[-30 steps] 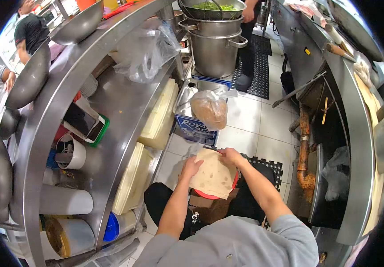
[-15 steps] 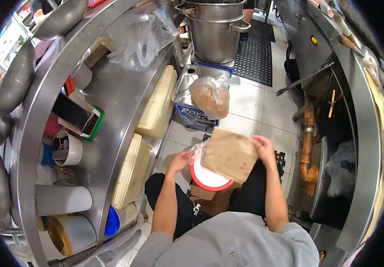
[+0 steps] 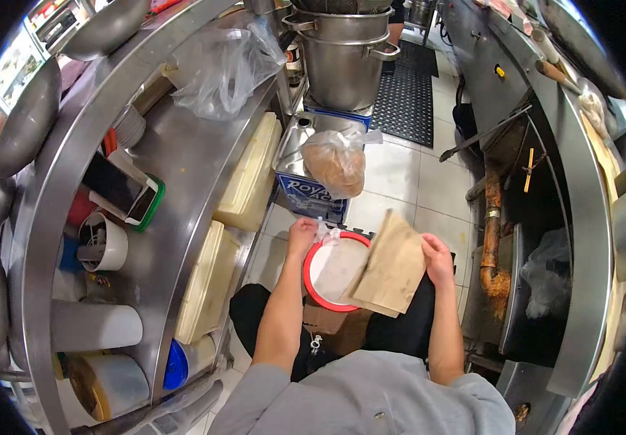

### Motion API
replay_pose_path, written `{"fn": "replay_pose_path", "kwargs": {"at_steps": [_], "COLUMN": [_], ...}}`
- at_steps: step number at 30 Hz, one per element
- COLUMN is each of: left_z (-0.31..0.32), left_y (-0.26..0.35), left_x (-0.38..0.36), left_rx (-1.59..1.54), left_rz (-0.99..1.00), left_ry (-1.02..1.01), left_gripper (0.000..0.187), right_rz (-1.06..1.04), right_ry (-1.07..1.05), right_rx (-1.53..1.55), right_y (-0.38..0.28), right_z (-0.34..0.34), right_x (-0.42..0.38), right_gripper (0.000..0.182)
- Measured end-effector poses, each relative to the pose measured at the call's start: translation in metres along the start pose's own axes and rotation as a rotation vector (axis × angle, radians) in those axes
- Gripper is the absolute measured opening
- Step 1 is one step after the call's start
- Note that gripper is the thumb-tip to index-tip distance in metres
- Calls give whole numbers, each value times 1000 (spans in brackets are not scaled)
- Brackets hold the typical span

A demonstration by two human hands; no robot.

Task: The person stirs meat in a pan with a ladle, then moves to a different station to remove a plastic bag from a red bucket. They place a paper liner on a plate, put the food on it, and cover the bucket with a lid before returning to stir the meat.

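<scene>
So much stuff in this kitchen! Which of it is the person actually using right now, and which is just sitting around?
In use:
left hand on the red-rimmed bucket
right hand holding the brown cardboard sheet

Lying about:
bagged brown food on the metal tin
stacked stock pots
phone on the steel counter
clear plastic bag

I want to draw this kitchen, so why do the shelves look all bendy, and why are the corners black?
Head view: a fisheye lens bows the steel shelf and the counter on the right into curves and leaves black corners. Overhead light glares off the steel and the stockpot. The middle is sharp: the left hand on the red-rimmed bucket, the right hand holding the brown cardboard.
</scene>
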State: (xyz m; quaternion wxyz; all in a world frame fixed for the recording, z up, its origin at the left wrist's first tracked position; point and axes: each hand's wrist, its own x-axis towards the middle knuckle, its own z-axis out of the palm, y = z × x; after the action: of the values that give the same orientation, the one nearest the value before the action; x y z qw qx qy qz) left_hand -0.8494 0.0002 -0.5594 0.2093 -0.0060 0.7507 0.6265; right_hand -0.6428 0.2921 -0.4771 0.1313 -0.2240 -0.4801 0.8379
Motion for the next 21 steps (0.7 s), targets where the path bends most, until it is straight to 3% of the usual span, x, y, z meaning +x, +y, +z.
{"fn": "replay_pose_path", "kwargs": {"at_steps": [1,2,5,6,7,8,11,13,16,18,19,20,21], "left_z": [-2,-4,1,3,6,9,10,4,-10,-13,-16,-20,-24], "left_y": [-4,-9,-26,-22,-11,-4,-5,-3,12,10,5,-1,-9], "left_x": [4,6,2,-6,-16,-18,-12,-14,-17,-18,-19,-19,-22], "left_rx": [-246,-242,368,362,540,718,879,844,827,913,915,843,772], "left_rz": [-79,-80,338,350,280,204,320,284,300,192,195,274,347], "left_ry": [-24,-20,-33,-28,-118,-209,-203,-289,-373,-411,-410,-375,-343], "left_gripper": [24,24,26,26,27,28,27,29,32,35,35,36,38], "right_rz": [-25,-54,4,10,-117,-185,-218,90,80,80,-14,-108,-35], "right_ry": [-13,-26,-45,-18,-128,-40,80,-107,-205,-202,-196,-191,-210], "right_rx": [-276,-550,-846,-1017,-1185,-1348,-1391,-1238,-1251,-1306,-1370,-1432,-1418], "right_y": [1,4,42,54,84,88,91,75,74,82,85,86,85], "right_z": [6,14,31,41,27,39,51,58,63,63,64,67,69], "right_x": [1,4,20,19,30,17,-6,-11,-1,10,14,16,21], "right_gripper": [19,19,21,21,23,35,40,44,48,51,49,47,42]}}
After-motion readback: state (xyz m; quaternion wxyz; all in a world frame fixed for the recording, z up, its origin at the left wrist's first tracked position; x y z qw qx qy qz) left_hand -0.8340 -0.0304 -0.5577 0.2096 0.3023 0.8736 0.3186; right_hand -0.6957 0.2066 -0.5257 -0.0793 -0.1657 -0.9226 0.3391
